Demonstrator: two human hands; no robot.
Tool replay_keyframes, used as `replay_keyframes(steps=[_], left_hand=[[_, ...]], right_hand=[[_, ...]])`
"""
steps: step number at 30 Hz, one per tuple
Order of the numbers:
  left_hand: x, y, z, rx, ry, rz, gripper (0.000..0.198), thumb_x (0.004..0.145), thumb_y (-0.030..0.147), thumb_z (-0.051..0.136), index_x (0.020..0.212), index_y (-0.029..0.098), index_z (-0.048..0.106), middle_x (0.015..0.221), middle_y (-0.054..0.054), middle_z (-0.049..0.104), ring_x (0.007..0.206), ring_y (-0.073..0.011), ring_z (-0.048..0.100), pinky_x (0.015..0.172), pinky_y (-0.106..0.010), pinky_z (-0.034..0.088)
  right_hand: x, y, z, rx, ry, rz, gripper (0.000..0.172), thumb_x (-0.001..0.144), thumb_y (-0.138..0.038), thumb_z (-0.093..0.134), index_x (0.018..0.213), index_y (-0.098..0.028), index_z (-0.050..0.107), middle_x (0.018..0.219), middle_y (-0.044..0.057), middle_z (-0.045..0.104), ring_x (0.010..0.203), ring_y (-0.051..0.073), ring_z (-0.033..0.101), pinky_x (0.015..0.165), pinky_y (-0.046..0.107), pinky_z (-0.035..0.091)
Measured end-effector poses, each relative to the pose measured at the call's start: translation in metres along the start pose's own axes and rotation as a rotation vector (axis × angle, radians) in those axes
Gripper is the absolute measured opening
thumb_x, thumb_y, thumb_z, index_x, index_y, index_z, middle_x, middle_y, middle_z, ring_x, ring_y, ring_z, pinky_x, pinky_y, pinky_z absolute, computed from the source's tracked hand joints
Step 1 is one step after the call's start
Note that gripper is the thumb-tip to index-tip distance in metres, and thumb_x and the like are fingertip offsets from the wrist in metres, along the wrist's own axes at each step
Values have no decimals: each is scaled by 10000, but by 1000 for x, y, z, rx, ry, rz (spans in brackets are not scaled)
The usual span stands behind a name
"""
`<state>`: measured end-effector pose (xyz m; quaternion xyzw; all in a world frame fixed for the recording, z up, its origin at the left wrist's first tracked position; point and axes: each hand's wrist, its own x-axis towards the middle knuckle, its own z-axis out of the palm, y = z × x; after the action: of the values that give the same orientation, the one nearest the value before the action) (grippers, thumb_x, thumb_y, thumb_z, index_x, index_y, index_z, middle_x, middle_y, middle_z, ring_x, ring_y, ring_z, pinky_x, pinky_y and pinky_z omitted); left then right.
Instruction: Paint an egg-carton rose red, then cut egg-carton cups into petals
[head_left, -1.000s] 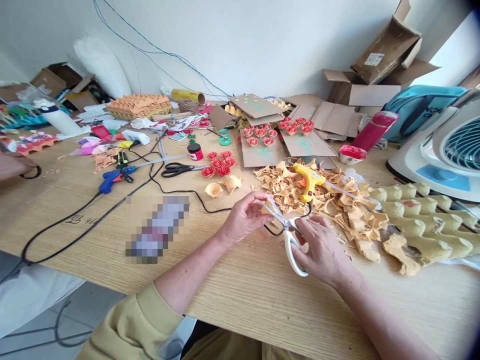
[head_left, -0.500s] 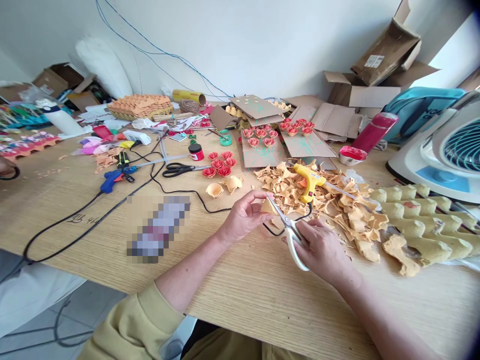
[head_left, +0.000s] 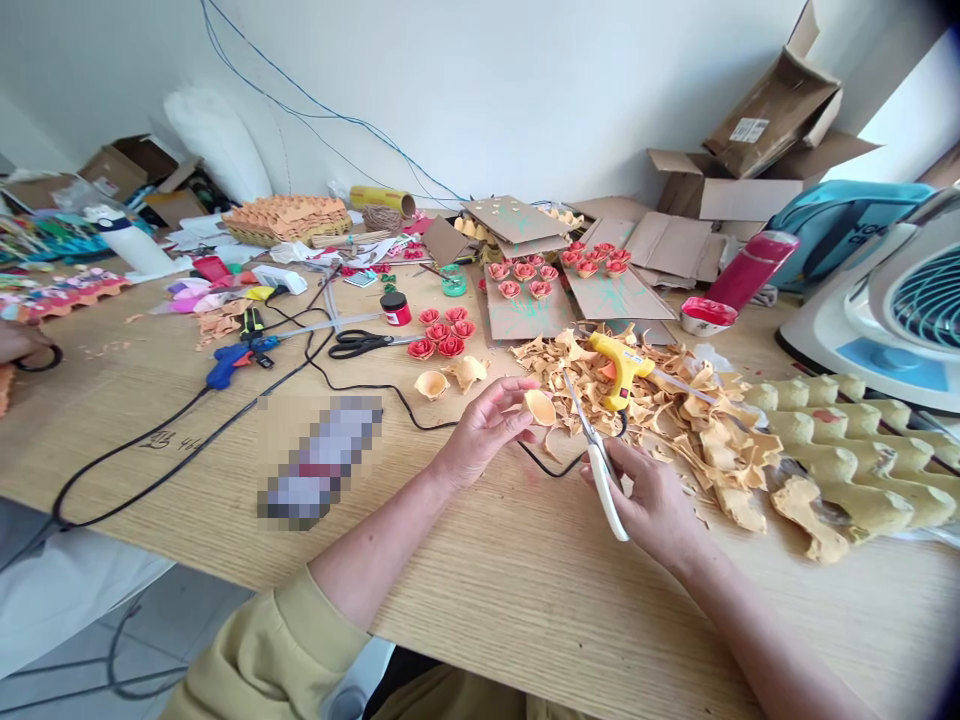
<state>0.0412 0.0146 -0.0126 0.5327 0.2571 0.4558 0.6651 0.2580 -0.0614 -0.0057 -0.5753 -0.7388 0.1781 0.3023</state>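
Note:
Between thumb and fingers, my left hand [head_left: 489,428] pinches a small tan egg-carton cup [head_left: 540,407], its hollow facing me. My right hand [head_left: 651,498] grips white-handled scissors [head_left: 600,465], their blades pointing up and away, a little to the right of the cup and apart from it. Beyond my left hand, a trimmed cup [head_left: 432,385] and a ragged-edged carton piece [head_left: 469,373] lie on the wooden table [head_left: 450,590]. Several red paper roses [head_left: 450,345] stand just behind them. A heap of tan carton scraps [head_left: 690,430] spreads past my right hand.
A yellow glue gun [head_left: 621,368] lies on the scraps. Black scissors [head_left: 367,343], a red paint jar [head_left: 395,308] and a blue glue gun [head_left: 229,362] with its cable are to the left. Egg trays [head_left: 862,440] and a fan [head_left: 885,300] stand right. Another person's hand [head_left: 26,345] shows far left.
The scissors have come away from the cup, moving slightly right. The cup has turned in my left hand so that its hollow shows. At far left, the other person's hand has come further into view.

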Motion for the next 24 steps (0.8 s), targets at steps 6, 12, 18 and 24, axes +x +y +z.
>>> replay_keyframes(steps=[6,12,18,24], left_hand=[[3,-4,-2,68,42,37,473,785,321,804,1212,194,643,1172,-77,666,978,-162,636,812,-249,527],[6,-9,-4,50,13,102,424,785,290,806,1159,204,625,1111,-61,670,995,-168,650,862,-282,545],[7,-13,-5,58,25,122,446,763,286,824,1146,215,606,1120,-47,620,988,-188,690,860,-303,554],[7,-14,-4,122,72,116,499,715,340,859,1119,194,607,1142,-65,611,978,-173,652,850,-281,539]], right_hand=[[-2,-3,1,32,-97,71,415,955,-546,452,702,-219,486,662,5,587,615,153,510,587,284,388],[-5,4,8,23,-143,42,392,975,-501,467,747,-202,577,640,-6,538,616,147,491,593,279,369],[-5,2,8,48,-157,44,351,982,-471,468,771,-206,558,665,-5,555,632,145,501,592,270,369],[-7,7,11,-69,-44,-65,361,966,-420,513,676,-231,411,588,-27,465,592,143,458,588,265,342]])
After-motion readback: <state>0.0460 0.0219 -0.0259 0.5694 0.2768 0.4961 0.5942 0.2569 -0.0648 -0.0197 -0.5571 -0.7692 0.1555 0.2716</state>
